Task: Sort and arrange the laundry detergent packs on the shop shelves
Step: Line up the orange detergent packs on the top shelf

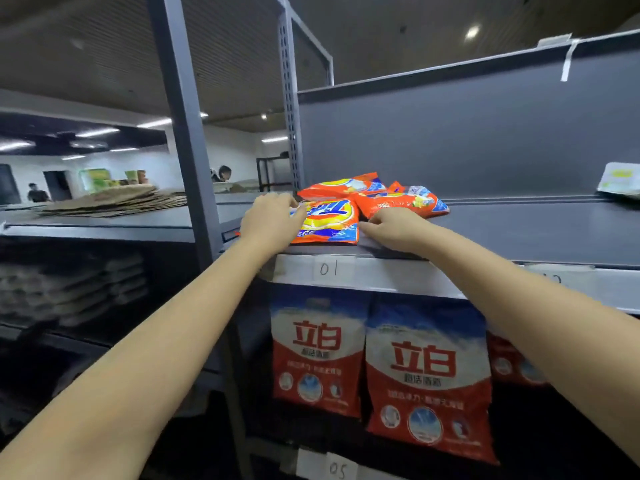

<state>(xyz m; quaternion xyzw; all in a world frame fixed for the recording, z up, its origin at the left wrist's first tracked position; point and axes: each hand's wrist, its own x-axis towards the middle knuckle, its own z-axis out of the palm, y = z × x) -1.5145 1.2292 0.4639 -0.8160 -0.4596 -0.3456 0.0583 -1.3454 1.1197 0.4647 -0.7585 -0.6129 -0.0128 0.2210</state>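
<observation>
Shelf 01 (519,233) carries three orange detergent packs lying flat: front pack (329,221) at the edge, two more (343,187) (401,200) just behind. Shelf below holds upright red-and-white bags (427,375) in a row. Left hand (270,220) rests on the front pack's left end, fingers curled over it. Right hand (391,226) at the pack's right edge, fingers bent, touching it; actual grip, cannot tell.
</observation>
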